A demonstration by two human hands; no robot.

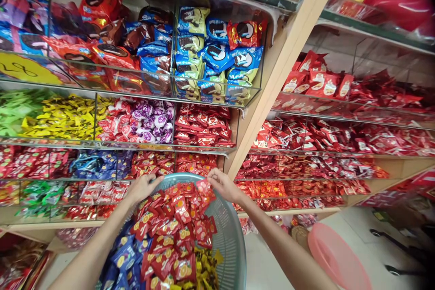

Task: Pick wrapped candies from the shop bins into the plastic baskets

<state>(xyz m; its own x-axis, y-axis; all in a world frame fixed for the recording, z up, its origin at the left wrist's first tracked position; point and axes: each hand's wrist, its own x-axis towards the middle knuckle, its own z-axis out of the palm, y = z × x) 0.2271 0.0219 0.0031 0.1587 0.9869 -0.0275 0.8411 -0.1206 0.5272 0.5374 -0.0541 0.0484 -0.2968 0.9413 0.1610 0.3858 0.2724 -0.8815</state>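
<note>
A round grey-green plastic basket (234, 240) is tilted against the lower shelves. In it lie red candy packets with orange-slice prints (163, 242), blue packets (124, 253) at the left and yellow-and-black wrapped candies (205, 269) at the bottom right. My left hand (144, 186) is closed on the basket's upper left rim, thumb on top. At the upper right rim, my right hand (222, 184) pinches a light red candy packet (205, 190) by its edge, over the heap.
Glass-fronted shelves (136, 146) hold sorted sweets; a wooden upright (272, 81) divides them. Blue, red and brown cookie packs (217, 54) fill an upper bin. A yellow price tag (23, 69) hangs left. A pink plastic basin (336, 256) stands on the floor at the right.
</note>
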